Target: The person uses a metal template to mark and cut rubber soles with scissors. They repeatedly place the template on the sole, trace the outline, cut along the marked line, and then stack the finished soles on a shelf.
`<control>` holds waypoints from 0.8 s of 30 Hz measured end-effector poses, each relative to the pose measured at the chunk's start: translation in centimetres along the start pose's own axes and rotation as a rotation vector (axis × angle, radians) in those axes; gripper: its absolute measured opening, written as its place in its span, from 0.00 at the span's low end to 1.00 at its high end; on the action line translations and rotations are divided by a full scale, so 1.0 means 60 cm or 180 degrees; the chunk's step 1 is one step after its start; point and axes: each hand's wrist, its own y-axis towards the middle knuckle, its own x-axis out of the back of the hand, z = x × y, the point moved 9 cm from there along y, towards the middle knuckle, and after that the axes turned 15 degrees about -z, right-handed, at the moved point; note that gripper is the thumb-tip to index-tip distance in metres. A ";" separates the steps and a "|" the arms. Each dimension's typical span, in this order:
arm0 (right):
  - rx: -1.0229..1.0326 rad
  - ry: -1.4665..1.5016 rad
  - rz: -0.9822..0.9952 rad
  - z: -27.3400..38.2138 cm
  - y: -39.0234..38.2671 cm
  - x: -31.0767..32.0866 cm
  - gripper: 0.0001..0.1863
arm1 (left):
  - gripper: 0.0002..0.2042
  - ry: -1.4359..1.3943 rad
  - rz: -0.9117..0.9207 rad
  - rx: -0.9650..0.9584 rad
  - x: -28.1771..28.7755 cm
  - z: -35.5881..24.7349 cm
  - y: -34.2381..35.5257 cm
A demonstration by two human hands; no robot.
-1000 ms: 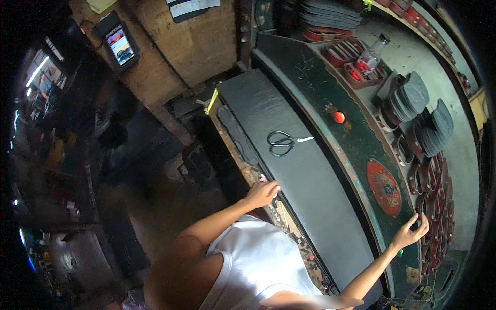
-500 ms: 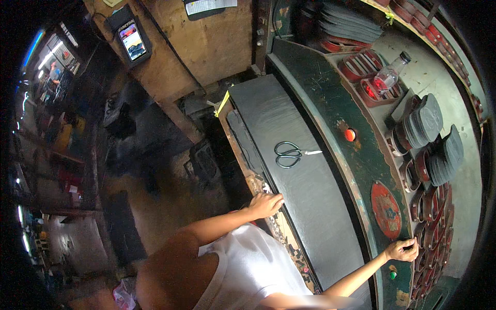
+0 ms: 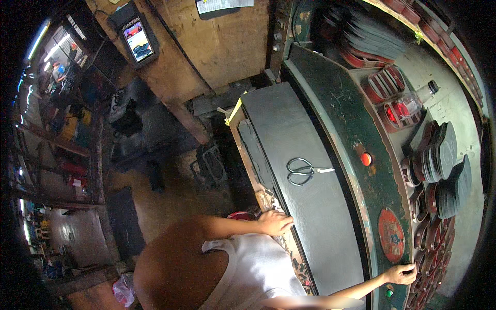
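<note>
The left hand (image 3: 276,222) lies on the near edge of the long black counter (image 3: 333,248), with its fingers bent down over the side. It is hard to tell if anything is tucked under them. The right hand (image 3: 400,274) is stretched out over the dark green bar (image 3: 356,119), close to the red metal shapes (image 3: 436,237). Its fingers are curled in, and it is hard to tell if they pinch something or touch a shape. A green button (image 3: 389,293) is just below that wrist, and a red oval plate (image 3: 391,235) is on the bar above the hand.

The black counter runs along between the person and the green bar. On it lies a pair of scissors (image 3: 312,169) with black handles, and the tip points at the bar. A red button (image 3: 366,159) sits on the bar too. Past the bar, on the pale shelf (image 3: 461,113), there are stacks of dark flat soles (image 3: 439,155) and a clear bottle (image 3: 411,103) that leans over a red shape
</note>
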 end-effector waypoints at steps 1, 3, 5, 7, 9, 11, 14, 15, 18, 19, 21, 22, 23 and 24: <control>-0.0002 -0.0056 0.0016 0.000 0.001 0.000 0.13 | 0.11 -0.0003 0.0029 0.0008 -0.001 0.001 0.000; -0.0105 -0.0100 0.0046 -0.004 0.001 0.001 0.12 | 0.12 -0.0031 0.0119 -0.0074 -0.005 0.000 -0.001; -0.0268 -0.0130 0.0095 -0.010 0.002 0.003 0.12 | 0.12 -0.0091 0.0257 -0.0153 -0.013 0.000 -0.003; -0.0460 -0.0182 0.0169 -0.017 0.003 0.005 0.13 | 0.13 -0.0123 0.0648 -0.0184 -0.031 0.002 -0.008; -0.0516 -0.0081 0.0285 -0.017 0.005 0.004 0.13 | 0.14 -0.0299 0.0557 -0.0289 -0.027 -0.004 -0.002; -0.0636 -0.0092 0.0435 -0.024 0.005 0.003 0.14 | 0.15 -0.0323 0.0890 -0.0240 -0.038 -0.005 -0.004; -0.0670 0.0030 0.0445 -0.031 0.008 0.004 0.13 | 0.13 -0.0362 0.1025 -0.0118 -0.037 -0.005 0.000; -0.0695 -0.0116 0.0508 -0.038 0.008 0.005 0.14 | 0.13 -0.0321 0.1001 -0.0150 -0.033 -0.007 0.003; -0.0689 -0.0115 0.0442 -0.044 0.014 0.003 0.13 | 0.15 -0.0519 0.1005 -0.0104 -0.025 -0.011 0.009; -0.0728 -0.0174 0.0416 -0.047 0.016 0.003 0.13 | 0.15 -0.0506 0.1007 -0.0106 -0.023 -0.011 0.011; -0.0476 -0.0128 0.0242 -0.031 0.026 0.007 0.14 | 0.15 -0.0462 0.1082 -0.0064 -0.022 -0.011 0.013; -0.0364 -0.0100 0.0138 -0.022 0.030 0.012 0.14 | 0.15 -0.0452 0.1135 -0.0062 -0.022 -0.013 0.012; -0.0296 -0.0230 0.0079 -0.015 0.033 0.016 0.14 | 0.15 -0.0486 0.1088 -0.0072 -0.018 -0.015 0.014; -0.0241 -0.0240 0.0054 -0.007 0.036 0.019 0.14 | 0.16 -0.0464 0.0973 -0.0082 -0.011 -0.017 0.017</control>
